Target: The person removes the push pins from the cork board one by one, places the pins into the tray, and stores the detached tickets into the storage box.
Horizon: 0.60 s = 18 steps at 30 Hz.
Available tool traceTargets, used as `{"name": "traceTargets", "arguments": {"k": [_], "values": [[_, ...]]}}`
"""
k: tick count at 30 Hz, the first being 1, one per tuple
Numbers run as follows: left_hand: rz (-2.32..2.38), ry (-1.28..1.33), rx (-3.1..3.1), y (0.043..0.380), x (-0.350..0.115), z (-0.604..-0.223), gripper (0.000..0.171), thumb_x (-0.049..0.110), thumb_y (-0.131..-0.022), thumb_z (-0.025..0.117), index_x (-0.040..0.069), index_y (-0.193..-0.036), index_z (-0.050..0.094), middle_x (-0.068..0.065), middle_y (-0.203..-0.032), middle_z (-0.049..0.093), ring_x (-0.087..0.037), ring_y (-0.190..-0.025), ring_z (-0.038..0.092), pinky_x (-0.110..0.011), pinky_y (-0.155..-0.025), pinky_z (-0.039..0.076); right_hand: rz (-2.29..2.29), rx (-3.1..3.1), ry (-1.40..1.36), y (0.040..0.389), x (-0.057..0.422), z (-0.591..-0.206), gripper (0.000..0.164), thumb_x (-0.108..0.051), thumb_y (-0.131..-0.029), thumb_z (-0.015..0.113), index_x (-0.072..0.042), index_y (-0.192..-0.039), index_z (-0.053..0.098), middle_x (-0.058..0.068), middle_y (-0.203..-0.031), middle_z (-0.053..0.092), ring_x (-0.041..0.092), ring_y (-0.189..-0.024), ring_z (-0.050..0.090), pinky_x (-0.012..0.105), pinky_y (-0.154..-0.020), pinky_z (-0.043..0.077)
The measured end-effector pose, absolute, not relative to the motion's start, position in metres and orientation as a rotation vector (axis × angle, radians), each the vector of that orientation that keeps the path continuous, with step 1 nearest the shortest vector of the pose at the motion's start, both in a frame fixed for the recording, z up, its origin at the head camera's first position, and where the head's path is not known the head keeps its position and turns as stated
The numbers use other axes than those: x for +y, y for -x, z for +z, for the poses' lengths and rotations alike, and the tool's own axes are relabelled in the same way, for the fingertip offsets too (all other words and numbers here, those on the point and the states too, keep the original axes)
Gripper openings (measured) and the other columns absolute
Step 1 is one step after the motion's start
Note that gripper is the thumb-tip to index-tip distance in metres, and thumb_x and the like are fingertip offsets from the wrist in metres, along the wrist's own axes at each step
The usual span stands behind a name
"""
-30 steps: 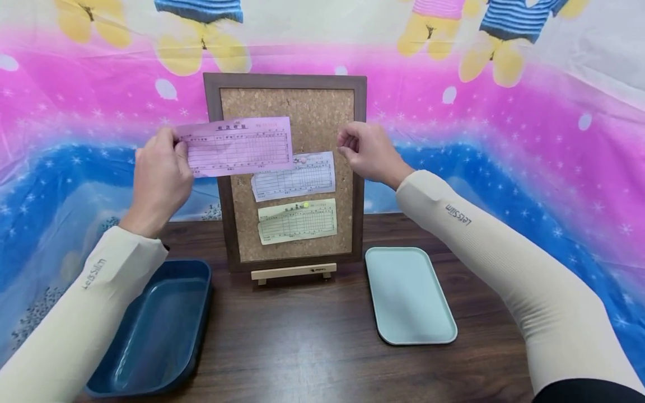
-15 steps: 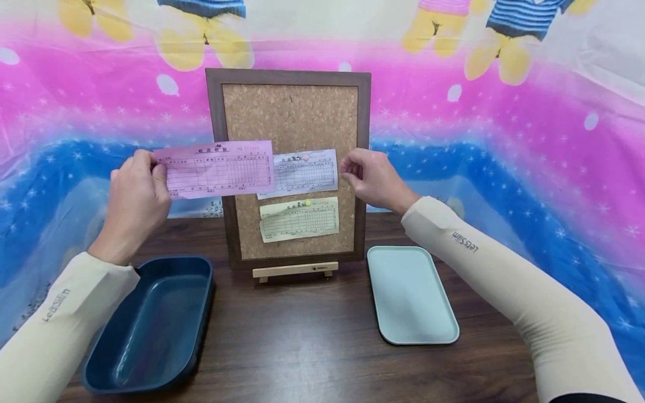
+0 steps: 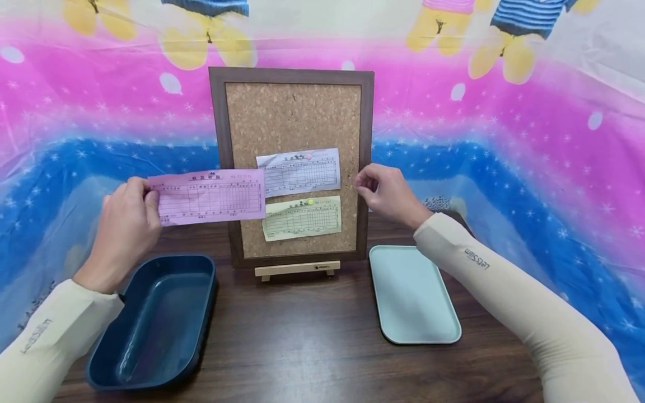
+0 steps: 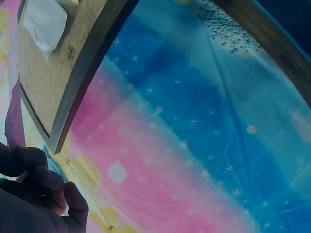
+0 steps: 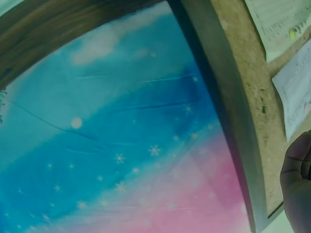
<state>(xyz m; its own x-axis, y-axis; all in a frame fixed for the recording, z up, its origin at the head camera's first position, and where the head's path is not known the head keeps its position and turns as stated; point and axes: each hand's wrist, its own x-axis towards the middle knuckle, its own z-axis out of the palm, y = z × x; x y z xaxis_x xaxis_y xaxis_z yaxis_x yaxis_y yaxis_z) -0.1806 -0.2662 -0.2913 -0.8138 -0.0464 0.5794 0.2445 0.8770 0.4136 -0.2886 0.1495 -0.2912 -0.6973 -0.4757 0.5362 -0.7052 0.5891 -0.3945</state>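
Observation:
In the head view my left hand (image 3: 126, 229) pinches a pink receipt slip (image 3: 211, 196) by its left end, thumb in front. The slip overlaps the left side of a framed cork board (image 3: 292, 117). A white receipt slip (image 3: 302, 170) with a pink pushpin (image 3: 308, 157) and a pale yellow-green one (image 3: 302, 219) with a yellow pushpin (image 3: 310, 202) hang on the cork. At the board's right edge is my right hand (image 3: 385, 193), fingers curled and thumb tip meeting the index finger. I cannot tell whether something small is between them.
The board leans on a small wooden easel (image 3: 297, 270) on a dark wood table (image 3: 292, 336). A deep blue bin (image 3: 211, 291) stands front left, below my left forearm. On the right lies a pale green tray (image 3: 415, 296). A patterned cloth (image 3: 504, 140) hangs behind.
My left hand has moved down and left with the pink slip, uncovering the white slip and the upper cork. My right hand has moved lower and slightly right, its fingers still curled.

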Motion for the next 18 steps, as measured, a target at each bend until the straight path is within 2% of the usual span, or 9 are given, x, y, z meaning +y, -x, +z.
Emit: {"name": "traceTargets", "arguments": {"k": [18], "values": [[-0.591, 0.109, -2.502, 0.151, -0.296, -0.315, 0.019, 0.005, -0.099, 0.039, -0.011, -0.101, 0.048, -0.024, -0.085, 0.050, -0.039, -0.079, 0.043, -0.053, -0.078, 0.024, 0.818, -2.534, -0.927, 0.282, 0.185, -0.334, 0.011, 0.001, -0.083, 0.062, -0.009, -0.079, 0.062, -0.002, -0.070, 0.055, 0.012, -0.060, 0.048, 0.031, -0.055, 0.042]]}}
